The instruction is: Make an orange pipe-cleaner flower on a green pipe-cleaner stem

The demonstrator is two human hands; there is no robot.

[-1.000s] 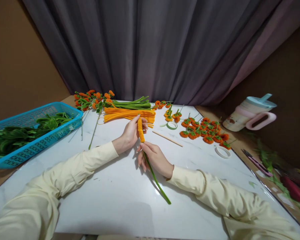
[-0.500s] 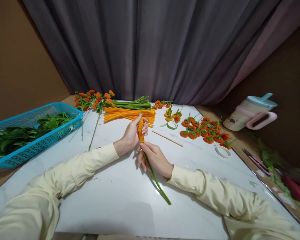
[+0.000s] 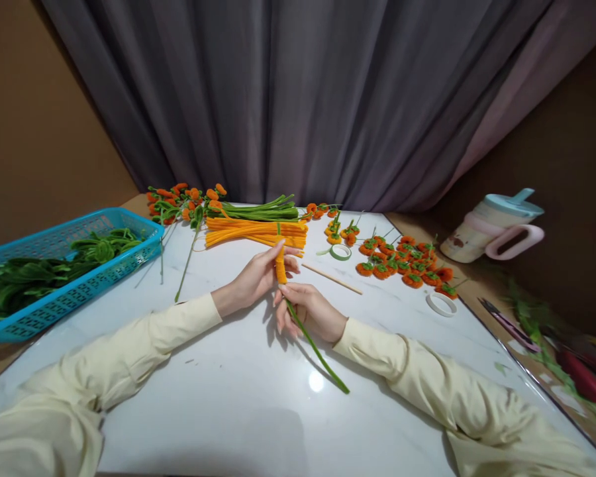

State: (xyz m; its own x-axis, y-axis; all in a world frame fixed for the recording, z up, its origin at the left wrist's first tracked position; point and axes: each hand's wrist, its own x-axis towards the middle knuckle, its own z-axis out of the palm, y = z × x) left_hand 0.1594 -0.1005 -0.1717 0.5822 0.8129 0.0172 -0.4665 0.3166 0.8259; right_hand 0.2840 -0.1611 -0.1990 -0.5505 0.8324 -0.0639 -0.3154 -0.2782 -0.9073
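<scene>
Near the middle of the table, my left hand (image 3: 257, 277) pinches an orange coiled pipe cleaner piece (image 3: 281, 265) around its upper part. A green tip sticks up above the coil. My right hand (image 3: 312, 311) is closed on the lower end of the coil, where a green stem (image 3: 322, 363) comes out and slants down to the right. Behind the hands lie a bundle of orange pipe cleaners (image 3: 248, 232) and a bundle of green ones (image 3: 258, 210).
A blue basket (image 3: 84, 281) of green leaves stands left. Orange flowers (image 3: 412, 262), a wooden stick (image 3: 332, 278), green tape (image 3: 340, 252) and white tape (image 3: 442, 304) lie right. Beyond are a tumbler (image 3: 487, 228) and scissors (image 3: 509, 323). More flowers (image 3: 189, 199) lie back left.
My left hand has shifted slightly down and left on the coil, showing more of the green tip. The stem's free end has swung a little up and right.
</scene>
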